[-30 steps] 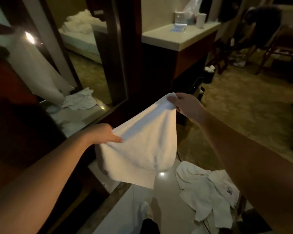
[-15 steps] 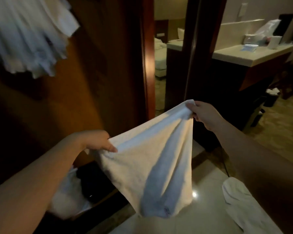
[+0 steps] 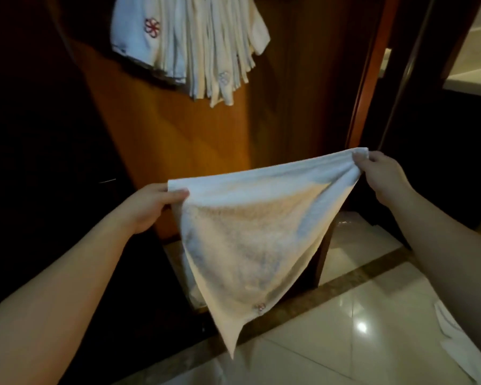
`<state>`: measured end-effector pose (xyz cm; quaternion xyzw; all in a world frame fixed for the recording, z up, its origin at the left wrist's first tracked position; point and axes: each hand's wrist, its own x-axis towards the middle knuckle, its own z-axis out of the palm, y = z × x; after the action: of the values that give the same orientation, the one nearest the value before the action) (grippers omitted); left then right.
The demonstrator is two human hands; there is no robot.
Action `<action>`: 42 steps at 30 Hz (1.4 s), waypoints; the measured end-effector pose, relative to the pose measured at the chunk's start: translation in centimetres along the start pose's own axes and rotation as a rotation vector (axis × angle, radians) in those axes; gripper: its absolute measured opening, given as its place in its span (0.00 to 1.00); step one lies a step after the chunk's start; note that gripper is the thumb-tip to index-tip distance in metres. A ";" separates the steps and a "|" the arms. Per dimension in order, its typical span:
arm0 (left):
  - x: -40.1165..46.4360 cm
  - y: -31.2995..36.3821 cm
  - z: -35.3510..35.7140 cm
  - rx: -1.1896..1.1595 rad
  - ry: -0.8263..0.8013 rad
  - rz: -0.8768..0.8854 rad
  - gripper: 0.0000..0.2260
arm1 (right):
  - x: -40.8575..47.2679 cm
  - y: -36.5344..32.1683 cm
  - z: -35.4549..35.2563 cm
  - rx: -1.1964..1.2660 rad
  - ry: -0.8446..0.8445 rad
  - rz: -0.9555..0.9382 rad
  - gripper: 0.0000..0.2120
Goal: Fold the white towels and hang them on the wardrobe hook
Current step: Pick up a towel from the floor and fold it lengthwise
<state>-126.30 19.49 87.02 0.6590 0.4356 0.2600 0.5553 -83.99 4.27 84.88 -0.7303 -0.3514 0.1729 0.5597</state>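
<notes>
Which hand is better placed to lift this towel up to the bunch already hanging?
Probably left. The left hand grips the towel corner almost beneath the hanging towels; the right hand is farther right.

towel (image 3: 242,234): white | hanging towels (image 3: 189,43): white, red flower emblem | wardrobe panel (image 3: 206,129): orange-brown

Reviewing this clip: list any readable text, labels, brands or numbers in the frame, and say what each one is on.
No readable words or numbers anywhere.
Hanging towels: a red flower-like emblem, a symbol, no letters.
Another hanging towel: a pale emblem, too blurred to read.
Held towel, gripped by the left hand and right hand: a small reddish mark near its lower corner, too small to read.
</notes>
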 end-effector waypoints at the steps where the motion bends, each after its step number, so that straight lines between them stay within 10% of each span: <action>1: -0.6 -0.1 -0.7 -0.127 0.030 0.034 0.08 | -0.6 -0.9 0.5 0.003 0.010 -0.027 0.22; 8: -3.9 -1.0 -1.8 -0.741 0.158 -0.006 0.17 | -5.0 -4.9 4.1 0.080 -0.026 -0.138 0.11; 19: -10.3 -4.7 3.5 -0.876 0.474 -0.276 0.13 | -16.0 -2.7 13.1 0.555 -0.186 0.454 0.14; 32: -16.6 -3.2 11.5 -0.331 0.355 0.121 0.10 | -27.6 -8.2 16.8 0.125 -0.305 -0.120 0.14; 42: -17.1 -1.0 10.5 -0.363 -0.011 0.198 0.31 | -27.0 -7.9 14.1 0.145 -0.481 -0.321 0.11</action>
<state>-126.18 -0.58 85.84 0.5891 0.3117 0.3838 0.6392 -114.35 -3.97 84.11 -0.5616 -0.5716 0.2750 0.5312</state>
